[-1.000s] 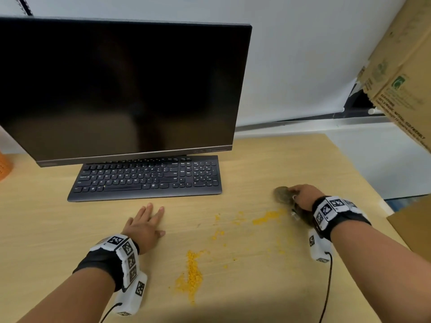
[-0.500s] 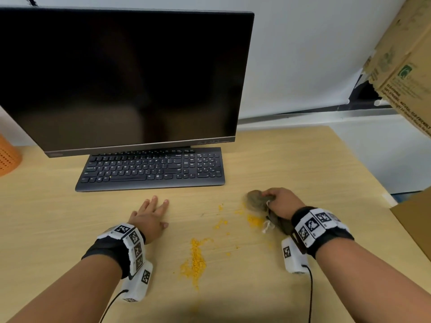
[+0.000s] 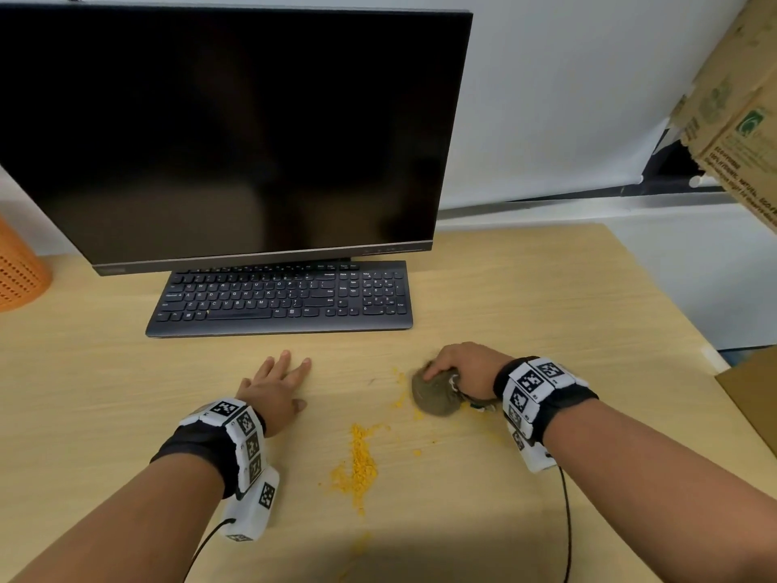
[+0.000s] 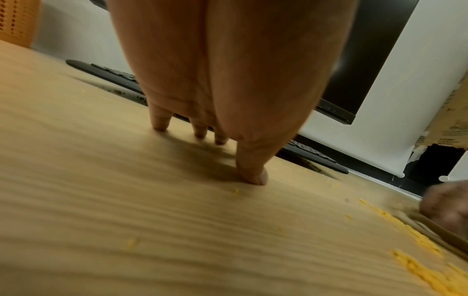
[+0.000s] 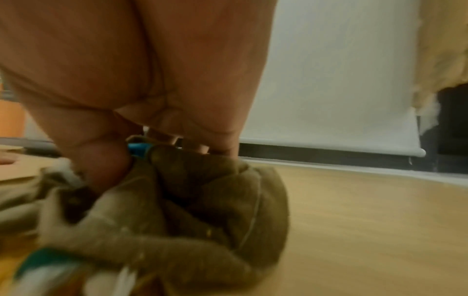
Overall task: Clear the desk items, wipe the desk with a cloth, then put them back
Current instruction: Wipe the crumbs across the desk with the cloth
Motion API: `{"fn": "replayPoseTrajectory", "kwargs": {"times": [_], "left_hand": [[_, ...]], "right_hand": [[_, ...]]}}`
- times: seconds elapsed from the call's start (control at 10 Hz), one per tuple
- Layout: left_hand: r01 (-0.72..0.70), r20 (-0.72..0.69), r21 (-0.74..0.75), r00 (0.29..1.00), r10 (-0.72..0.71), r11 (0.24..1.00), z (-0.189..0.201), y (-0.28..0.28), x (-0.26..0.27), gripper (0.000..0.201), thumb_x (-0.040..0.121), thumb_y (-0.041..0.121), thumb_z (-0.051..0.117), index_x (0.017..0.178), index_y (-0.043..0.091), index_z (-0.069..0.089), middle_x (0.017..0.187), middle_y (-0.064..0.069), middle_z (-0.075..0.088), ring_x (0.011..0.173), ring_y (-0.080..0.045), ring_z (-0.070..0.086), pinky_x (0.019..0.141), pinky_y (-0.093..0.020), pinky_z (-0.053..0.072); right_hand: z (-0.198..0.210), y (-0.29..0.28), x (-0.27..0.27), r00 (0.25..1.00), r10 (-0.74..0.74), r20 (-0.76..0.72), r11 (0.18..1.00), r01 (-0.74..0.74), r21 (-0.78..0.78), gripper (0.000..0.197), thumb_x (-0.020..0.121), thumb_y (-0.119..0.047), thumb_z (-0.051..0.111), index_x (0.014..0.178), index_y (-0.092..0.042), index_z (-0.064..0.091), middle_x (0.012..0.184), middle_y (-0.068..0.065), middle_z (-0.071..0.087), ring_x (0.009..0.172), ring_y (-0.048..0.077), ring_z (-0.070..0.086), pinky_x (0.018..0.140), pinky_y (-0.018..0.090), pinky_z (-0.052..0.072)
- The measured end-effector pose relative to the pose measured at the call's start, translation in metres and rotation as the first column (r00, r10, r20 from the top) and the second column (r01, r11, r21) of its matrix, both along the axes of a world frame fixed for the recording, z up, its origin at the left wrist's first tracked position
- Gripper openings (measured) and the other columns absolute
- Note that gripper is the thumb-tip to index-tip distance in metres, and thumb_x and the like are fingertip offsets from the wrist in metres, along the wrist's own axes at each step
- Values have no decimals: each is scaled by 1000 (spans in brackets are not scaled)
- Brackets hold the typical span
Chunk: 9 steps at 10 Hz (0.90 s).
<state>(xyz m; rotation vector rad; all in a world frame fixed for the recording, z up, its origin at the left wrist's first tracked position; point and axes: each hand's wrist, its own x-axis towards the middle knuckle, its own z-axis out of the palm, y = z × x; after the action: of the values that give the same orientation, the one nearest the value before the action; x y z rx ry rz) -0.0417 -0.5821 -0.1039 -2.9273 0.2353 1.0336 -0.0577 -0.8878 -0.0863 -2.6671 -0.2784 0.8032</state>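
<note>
Now that the right hand (image 3: pixel 464 368), its grip bunching the brown cloth (image 3: pixel 433 397), has swept leftward into the yellow crumbs (image 3: pixel 357 464), wiping is underway while the flat, open left hand (image 3: pixel 273 389) steadies on the bench (image 3: pixel 546 309).

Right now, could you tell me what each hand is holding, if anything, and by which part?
The right hand grips the bunched cloth from above, around its gathered top. The left hand holds nothing; it rests flat on the desk.

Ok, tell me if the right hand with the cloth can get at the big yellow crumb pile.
Probably yes: only bare desk lies between the cloth in the right hand and the pile.
</note>
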Motion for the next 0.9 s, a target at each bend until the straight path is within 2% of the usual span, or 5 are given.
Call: {"fn": "replayPoseTrajectory", "kwargs": {"times": [0.2,0.4,0.5,0.7,0.9], "left_hand": [[-1,-1,-5,1000,1,1000,1,-1,0,69,100,31,38,150,32,-10,157,-2,-19,146,-24,-12,118,-48,9],[0,-10,0,1000,0,1000,3,-4,0,69,100,31,37,150,31,-11,157,-2,-20,146,-25,-12,118,-48,9],[2,-8,-6,1000,-2,1000,5,-3,-1,69,100,30,38,150,31,-11,157,-3,-20,146,-26,-12,118,-48,9],[3,-9,-16,1000,-3,1000,5,-2,-2,69,101,30,37,150,31,-11,157,-3,-21,146,-25,-13,118,-48,8],[13,-5,8,1000,-13,1000,6,-3,-3,67,101,31,35,150,31,-11,157,-3,-20,146,-25,-12,118,-48,9]], "right_hand": [[9,-33,-30,978,104,-181,992,-116,-55,61,79,8,43,110,-37,69,127,-7,56,114,17,53,101,31,44],[11,-54,-34,996,-85,9,996,85,19,61,78,10,41,113,-33,67,116,-10,53,114,14,51,99,26,42],[-3,-60,-48,998,-57,22,998,56,18,60,79,11,43,113,-32,66,123,-7,55,116,14,51,98,22,40],[-12,-74,-92,998,47,37,998,-48,43,61,80,5,47,91,-54,56,103,-26,48,103,0,43,88,4,28],[-24,-85,-126,999,-13,41,999,11,42,62,77,3,49,77,-59,50,107,-26,51,99,-12,37,84,-2,25]]}}
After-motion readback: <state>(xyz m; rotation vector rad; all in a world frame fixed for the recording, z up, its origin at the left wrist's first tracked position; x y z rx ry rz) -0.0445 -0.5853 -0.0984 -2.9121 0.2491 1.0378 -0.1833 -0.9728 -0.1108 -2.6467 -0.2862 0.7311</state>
